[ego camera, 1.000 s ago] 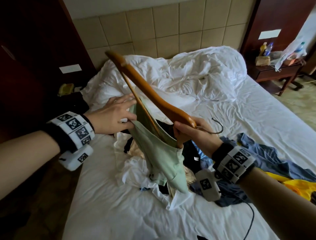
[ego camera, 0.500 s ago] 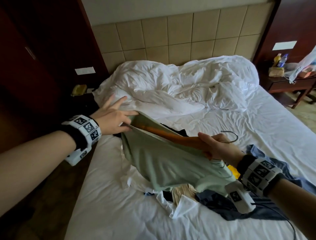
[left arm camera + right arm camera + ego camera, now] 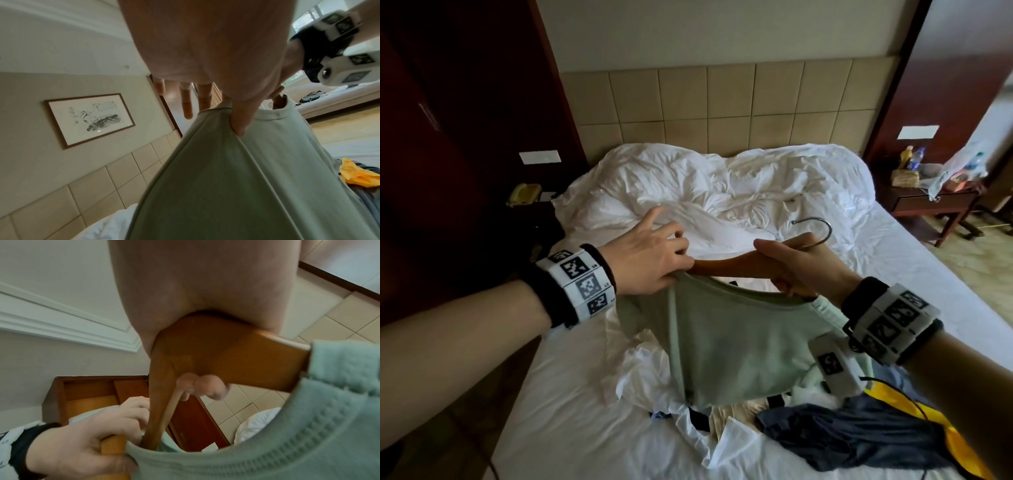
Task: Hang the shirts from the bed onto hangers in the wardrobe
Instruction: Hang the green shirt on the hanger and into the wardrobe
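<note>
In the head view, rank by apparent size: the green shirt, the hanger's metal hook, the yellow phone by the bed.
1. Green shirt, largest by far.
2 and 3. Metal hook and yellow phone look alike; the phone sits farther from the camera, so no ranking.

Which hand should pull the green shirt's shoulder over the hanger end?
Left. The left hand already pinches the green shirt at the hanger end, while the right hand grips the hanger's middle.
</note>
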Motion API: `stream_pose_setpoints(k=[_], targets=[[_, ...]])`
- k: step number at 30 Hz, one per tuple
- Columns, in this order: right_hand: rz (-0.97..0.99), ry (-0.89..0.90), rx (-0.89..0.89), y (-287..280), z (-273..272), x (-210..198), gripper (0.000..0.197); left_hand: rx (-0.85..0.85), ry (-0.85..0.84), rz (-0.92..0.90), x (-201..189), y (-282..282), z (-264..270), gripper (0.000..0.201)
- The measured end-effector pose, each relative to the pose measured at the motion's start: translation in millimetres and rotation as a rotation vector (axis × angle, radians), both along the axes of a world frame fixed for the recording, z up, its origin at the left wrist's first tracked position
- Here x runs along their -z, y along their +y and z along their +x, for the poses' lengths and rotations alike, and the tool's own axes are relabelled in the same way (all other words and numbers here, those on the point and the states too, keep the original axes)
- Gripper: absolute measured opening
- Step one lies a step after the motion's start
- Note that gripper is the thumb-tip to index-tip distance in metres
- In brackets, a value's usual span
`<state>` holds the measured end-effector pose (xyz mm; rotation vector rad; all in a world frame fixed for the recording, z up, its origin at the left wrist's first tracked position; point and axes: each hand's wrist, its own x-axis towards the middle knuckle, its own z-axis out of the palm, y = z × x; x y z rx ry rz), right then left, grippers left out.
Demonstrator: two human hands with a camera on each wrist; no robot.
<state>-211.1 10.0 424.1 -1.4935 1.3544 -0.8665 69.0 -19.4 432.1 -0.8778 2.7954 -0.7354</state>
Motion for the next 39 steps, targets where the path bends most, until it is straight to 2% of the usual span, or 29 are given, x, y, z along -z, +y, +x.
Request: stream_pose_setpoints(k=[3,5,7,10,11,15,19,22,26,30,33,36,39], targets=[[-0.005,-0.018,-0.003,-1,0,-15,0.041,0.070,0.052,-0.042,-7,2,-1,0.020],[-0.015,-0.017,-0.033,-2,2,-24,0.038,0.116,0.160,-0.026,-10,3,-2,0.018],[-0.022,-0.009,-0.078,-4,7,-33,0.037,0.067,0.376,0.154,-13,6,-8,0.024],[-0.045,-0.012,-0.113,-9,16,-49,0.038,-0.233,0.671,0.558,-19,8,-19,0.044],[-0.057,-0.016,-0.113,-11,21,-55,0.038,-0.280,0.706,0.589,-20,5,-23,0.046],[-0.122,-0.013,-0.110,-21,37,-84,0.037,-0.361,0.710,0.353,-25,-11,-36,0.020],[-0.262,0.126,-0.105,-39,39,-112,0.039,-0.472,0.824,0.260,-44,-27,-40,0.028],[-0.315,0.245,-0.114,-49,29,-120,0.024,-0.507,0.901,0.234,-60,-36,-35,0.032],[-0.352,0.415,-0.166,-59,23,-133,0.012,-0.473,0.988,0.200,-85,-50,-26,0.039],[-0.458,0.331,-0.051,-73,27,-152,0.012,-0.446,1.032,0.079,-111,-59,-25,0.034],[-0.445,0.423,-0.087,-81,39,-144,0.011,-0.498,1.026,0.097,-104,-61,-30,0.031],[-0.434,0.451,-0.110,-88,42,-134,0.014,-0.500,1.111,0.178,-89,-67,-31,0.041],[-0.448,0.475,-0.145,-90,34,-132,0.018,-0.525,1.144,0.176,-88,-68,-27,0.034]])
